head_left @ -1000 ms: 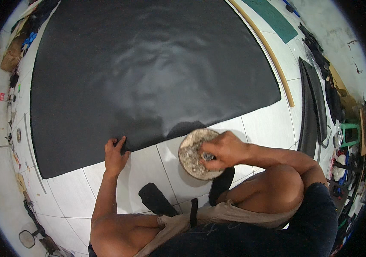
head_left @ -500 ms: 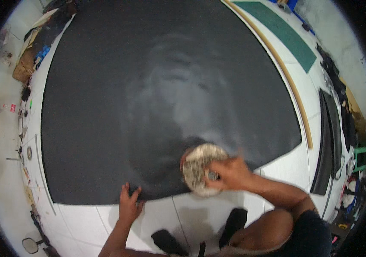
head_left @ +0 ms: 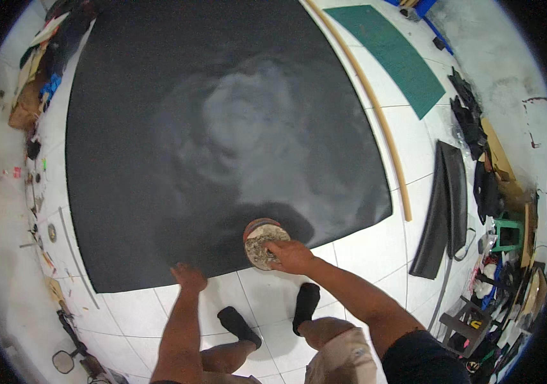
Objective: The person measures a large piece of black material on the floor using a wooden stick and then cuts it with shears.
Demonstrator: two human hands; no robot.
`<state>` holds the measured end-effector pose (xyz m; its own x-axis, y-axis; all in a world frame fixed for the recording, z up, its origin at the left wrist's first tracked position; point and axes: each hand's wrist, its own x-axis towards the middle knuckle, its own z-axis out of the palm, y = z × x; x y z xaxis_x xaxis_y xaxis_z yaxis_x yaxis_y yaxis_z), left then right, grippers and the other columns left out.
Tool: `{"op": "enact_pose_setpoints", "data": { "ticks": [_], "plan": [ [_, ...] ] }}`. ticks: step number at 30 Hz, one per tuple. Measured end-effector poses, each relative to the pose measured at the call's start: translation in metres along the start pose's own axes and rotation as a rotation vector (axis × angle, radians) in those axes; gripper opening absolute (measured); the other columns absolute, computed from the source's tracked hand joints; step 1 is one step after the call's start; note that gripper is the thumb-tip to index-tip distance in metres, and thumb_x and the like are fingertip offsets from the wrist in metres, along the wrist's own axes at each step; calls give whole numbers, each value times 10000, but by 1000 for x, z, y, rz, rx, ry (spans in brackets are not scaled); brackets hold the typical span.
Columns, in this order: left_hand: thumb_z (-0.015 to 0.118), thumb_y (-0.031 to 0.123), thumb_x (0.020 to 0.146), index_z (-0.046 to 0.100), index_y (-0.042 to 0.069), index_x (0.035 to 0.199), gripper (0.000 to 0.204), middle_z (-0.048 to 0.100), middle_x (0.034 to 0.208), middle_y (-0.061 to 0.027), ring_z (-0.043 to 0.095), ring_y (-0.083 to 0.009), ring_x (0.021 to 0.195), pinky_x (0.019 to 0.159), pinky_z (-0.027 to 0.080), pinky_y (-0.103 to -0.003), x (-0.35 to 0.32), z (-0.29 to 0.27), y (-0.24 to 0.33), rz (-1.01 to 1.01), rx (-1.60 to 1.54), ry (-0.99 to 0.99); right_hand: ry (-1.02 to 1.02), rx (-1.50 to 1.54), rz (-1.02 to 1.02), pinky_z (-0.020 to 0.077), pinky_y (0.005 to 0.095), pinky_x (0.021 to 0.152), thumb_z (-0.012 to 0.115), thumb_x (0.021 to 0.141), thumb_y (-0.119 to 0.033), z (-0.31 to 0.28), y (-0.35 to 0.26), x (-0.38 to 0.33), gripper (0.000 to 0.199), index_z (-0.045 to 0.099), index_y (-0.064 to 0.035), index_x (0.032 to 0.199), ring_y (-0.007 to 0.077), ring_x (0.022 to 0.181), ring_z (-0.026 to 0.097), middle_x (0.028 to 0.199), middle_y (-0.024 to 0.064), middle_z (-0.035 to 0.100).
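Head view looks down on a big black sheet (head_left: 222, 134) spread over white floor tiles (head_left: 363, 249). Right hand (head_left: 290, 256) sits at six o'clock, fingers curled into a round tin (head_left: 262, 243) on the sheet's near edge. Left hand (head_left: 189, 278), at about seven o'clock, presses flat on that edge, fingers spread, holding nothing. A wooden strip (head_left: 376, 115) lies at two o'clock

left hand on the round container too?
No, the left hand presses the near edge of the black sheet; only the right hand is on the container.
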<state>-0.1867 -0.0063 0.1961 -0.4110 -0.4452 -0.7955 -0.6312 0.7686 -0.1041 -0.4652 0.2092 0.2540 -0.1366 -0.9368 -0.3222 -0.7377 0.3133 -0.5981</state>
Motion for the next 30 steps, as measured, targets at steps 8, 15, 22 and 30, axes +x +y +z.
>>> {"op": "enact_pose_setpoints", "data": {
  "ticks": [8, 15, 22, 30],
  "plan": [
    [649, 309, 915, 623, 61, 1227, 400, 633, 1197, -165, 634, -301, 1019, 893, 499, -393, -241, -254, 200, 720, -895, 196, -144, 339, 425, 518, 514, 787, 605, 893, -369, -8, -118, -236, 548, 483, 0, 1279, 397, 920, 656, 1026, 234, 658],
    [618, 402, 907, 558, 56, 1324, 546, 621, 1256, -189, 581, -339, 1182, 1001, 450, -417, -300, -300, 176, 718, -384, -137, -43, 507, 454, 475, 453, 913, 620, 862, -483, -138, -210, -396, 553, 596, -55, 1211, 376, 1089, 598, 1172, 191, 627],
    [577, 400, 915, 638, 33, 1213, 477, 668, 1154, -175, 627, -323, 1077, 940, 468, -406, -292, -343, 139, 381, -339, -133, 461, 713, 975, 455, 462, 961, 546, 900, -538, -229, -143, -503, 603, 600, -19, 1202, 396, 1102, 597, 1162, 219, 648],
    [572, 388, 909, 674, 27, 1155, 449, 703, 1068, -158, 658, -321, 996, 895, 483, -398, -316, -381, 287, 549, -768, -69, 266, 505, 934, 521, 442, 869, 623, 857, -565, -319, 54, -590, 532, 661, -114, 1137, 318, 984, 674, 885, 147, 722]
  ]
}}
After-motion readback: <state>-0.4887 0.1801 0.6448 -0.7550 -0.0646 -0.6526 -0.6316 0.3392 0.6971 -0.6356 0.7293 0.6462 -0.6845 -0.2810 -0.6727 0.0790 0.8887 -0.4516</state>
